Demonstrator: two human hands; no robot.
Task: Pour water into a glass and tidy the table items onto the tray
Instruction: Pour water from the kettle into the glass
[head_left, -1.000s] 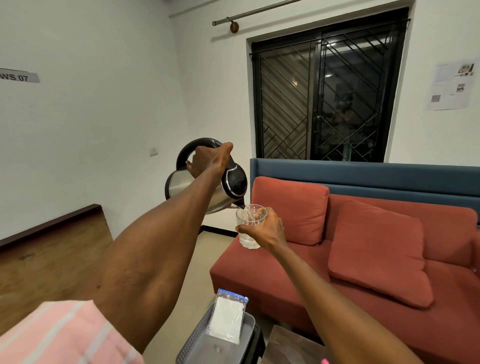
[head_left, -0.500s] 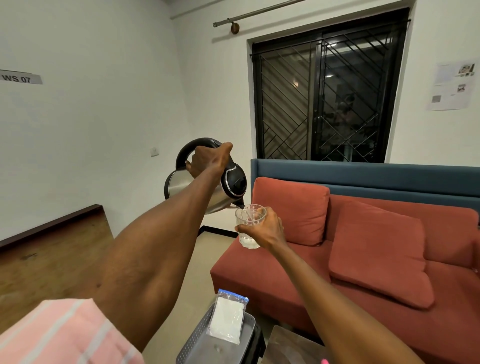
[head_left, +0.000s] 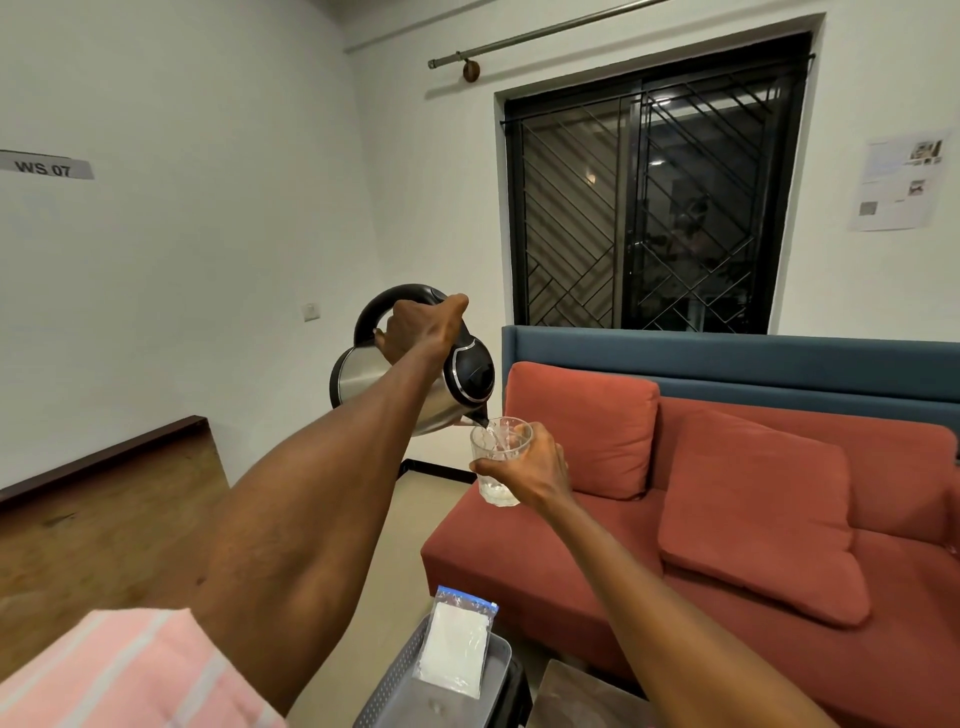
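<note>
Steel kettle grip: the left hand (head_left: 423, 332) has its fingers curled round the black handle of the kettle (head_left: 410, 382), which is tipped spout-down over the glass.
Glass hold: the right hand (head_left: 530, 465) wraps its fingers round the glass (head_left: 500, 457), held upright in the air just under the kettle's spout — the two are touching or nearly so, I cannot tell which.
Water: a thin stream runs from the spout into the glass; some water sits in the bottom, though the level is hard to read through the fingers.
Progress: the pour looks under way, not finished — the glass appears well short of full.
Left to do: by my judgement, end the pour, set kettle and glass down, then gather the table items onto the tray.
Tray: the grey tray (head_left: 400, 675) lies well below the glass, at the bottom edge of the view, with a clear bag (head_left: 457, 649) of something white lying in it.
Surroundings: a red sofa (head_left: 727, 519) stands behind and beside the glass; a small table corner (head_left: 576, 696) shows below it, next to the tray.
Obstacles: nothing stands between spout and glass; a spill would fall toward the floor and sofa edge.
</note>
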